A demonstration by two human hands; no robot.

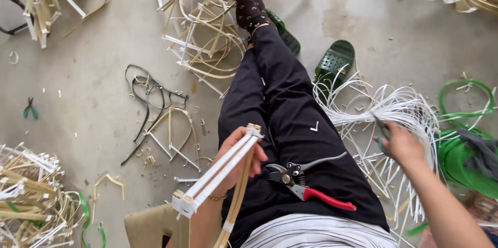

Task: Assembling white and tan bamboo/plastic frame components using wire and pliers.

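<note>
My left hand (pixel 236 157) grips a frame piece (pixel 220 175) made of white strips bound to tan cane, held slanted over my lap. Red-handled pruning shears (pixel 306 183) lie on my black trouser leg, just right of that hand. My right hand (pixel 399 142) reaches out to the right into a bundle of thin white strips (pixel 399 110) on the floor; its fingers close around what looks like a small green-handled tool (pixel 382 134), partly hidden.
Piles of bent cane frames lie at the left (pixel 31 201), top centre (pixel 202 35) and top right. Green sandals (pixel 334 61), coils of green strip (pixel 464 154), small green pliers (pixel 30 109) and dark cords (pixel 148 92) lie on the concrete floor.
</note>
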